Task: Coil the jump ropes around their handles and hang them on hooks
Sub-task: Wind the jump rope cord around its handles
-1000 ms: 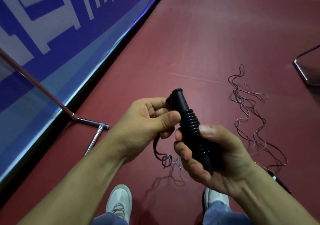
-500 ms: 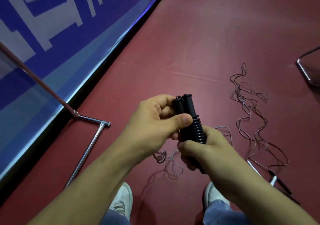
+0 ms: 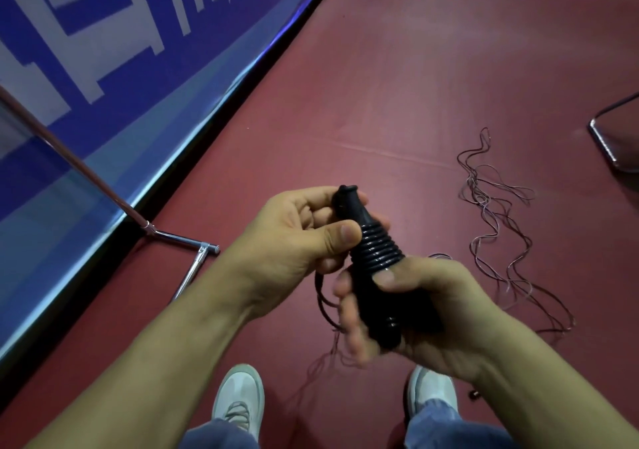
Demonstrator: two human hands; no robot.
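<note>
Black jump-rope handles [image 3: 375,262], held together with black rope wound in tight turns around their middle, sit between both hands at the centre of the head view. My right hand [image 3: 428,307] grips the lower part of the handles, thumb laid across the coils. My left hand [image 3: 304,237] holds the upper end, thumb pressing the top turns. A loose length of black rope [image 3: 323,303] hangs below my left hand. More thin jump ropes [image 3: 498,227] lie tangled on the red floor to the right.
A chrome stand foot [image 3: 186,244] with a reddish pole lies on the floor at left, beside a blue and white banner [image 3: 103,68] along the wall. A metal frame [image 3: 608,137] shows at the right edge. My white shoes [image 3: 238,400] stand below.
My right hand has turned and shifted lower on the handles, so more of the coils show. The left thumb stays on the upper turns. The loose rope below has swung left.
</note>
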